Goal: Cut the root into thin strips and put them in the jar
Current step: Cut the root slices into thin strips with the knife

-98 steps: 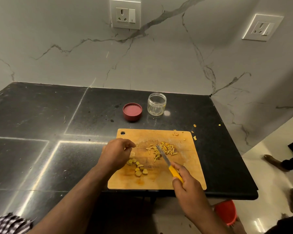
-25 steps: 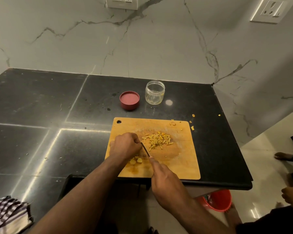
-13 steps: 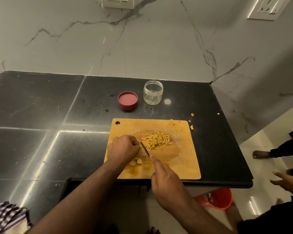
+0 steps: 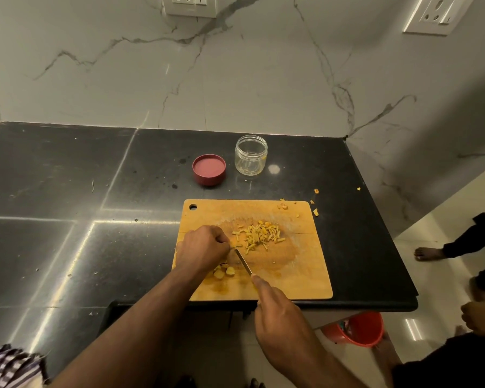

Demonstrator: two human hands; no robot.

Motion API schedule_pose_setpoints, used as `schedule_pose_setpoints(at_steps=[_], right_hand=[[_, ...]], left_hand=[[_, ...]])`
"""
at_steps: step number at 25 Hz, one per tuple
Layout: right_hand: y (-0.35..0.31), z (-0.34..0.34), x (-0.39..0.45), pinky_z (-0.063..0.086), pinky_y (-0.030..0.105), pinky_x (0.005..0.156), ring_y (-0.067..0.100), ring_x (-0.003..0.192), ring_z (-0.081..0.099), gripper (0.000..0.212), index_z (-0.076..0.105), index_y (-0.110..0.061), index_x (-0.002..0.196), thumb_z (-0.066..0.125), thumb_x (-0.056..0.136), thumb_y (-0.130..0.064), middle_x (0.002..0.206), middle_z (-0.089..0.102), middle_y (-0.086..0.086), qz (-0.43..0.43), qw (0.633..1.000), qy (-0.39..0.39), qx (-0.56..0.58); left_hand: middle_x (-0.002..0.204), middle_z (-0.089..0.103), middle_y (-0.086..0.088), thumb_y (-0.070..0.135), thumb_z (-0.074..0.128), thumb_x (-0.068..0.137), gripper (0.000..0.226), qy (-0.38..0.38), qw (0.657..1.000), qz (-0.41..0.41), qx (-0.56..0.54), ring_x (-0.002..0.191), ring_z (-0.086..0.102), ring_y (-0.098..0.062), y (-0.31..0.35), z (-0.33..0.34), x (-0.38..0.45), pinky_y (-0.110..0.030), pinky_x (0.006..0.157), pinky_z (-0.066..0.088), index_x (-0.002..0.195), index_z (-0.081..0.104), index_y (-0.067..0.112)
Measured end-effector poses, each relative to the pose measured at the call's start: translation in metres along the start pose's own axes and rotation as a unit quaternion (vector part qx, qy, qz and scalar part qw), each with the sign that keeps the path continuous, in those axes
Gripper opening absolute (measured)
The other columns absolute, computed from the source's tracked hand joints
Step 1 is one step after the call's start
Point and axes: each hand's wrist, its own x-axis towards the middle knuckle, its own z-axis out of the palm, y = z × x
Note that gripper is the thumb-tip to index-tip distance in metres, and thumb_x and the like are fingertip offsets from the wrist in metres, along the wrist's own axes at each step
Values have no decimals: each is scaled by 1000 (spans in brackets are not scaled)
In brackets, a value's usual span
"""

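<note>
Wooden cutting board (image 4: pixel 300 278) lies on the black counter (image 4: pixel 67 191). Left hand (image 4: pixel 200 249) rests curled on the board, its fingertips bent down over whatever root piece they pin, so that piece is hidden. A few round root slices (image 4: pixel 224 271) peek out just below the knuckles. Just right of those fingers the knife (image 4: pixel 243 261) blade runs from its tip by the fingertips back toward the right hand (image 4: pixel 280 320), which is wrapped round the handle and covers it, forefinger stretched toward the blade. Beyond the blade tip, the heap of cut strips (image 4: pixel 259 236) lies mostly end-on to the wall. Farther back stand the red lid (image 4: pixel 209 169) and the open jar (image 4: pixel 251 155), seemingly empty.
</note>
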Motion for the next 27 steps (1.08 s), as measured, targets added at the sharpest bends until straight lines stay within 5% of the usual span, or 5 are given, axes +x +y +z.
schedule_pose_setpoints(at_steps=[22, 27], right_hand=[[-9, -2, 3, 42, 22, 94, 7, 118, 48, 52, 17, -34, 154, 32, 105, -27, 142, 44, -9, 11, 1000, 12, 12], [-12, 4, 21, 42, 25, 96, 12, 121, 48, 54, 16, -32, 155, 31, 104, -25, 145, 42, -5, 10, 1000, 7, -14]], left_hand=[[87, 70, 20, 36, 65, 91, 11, 25, 999, -4, 26, 81, 63, -6, -3, -1, -5, -36, 76, 57, 90, 75, 34], [79, 69, 20, 33, 67, 88, 12, 26, 999, -29, 3, 75, 64, -6, -1, -1, -5, -40, 75, 59, 78, 73, 35]])
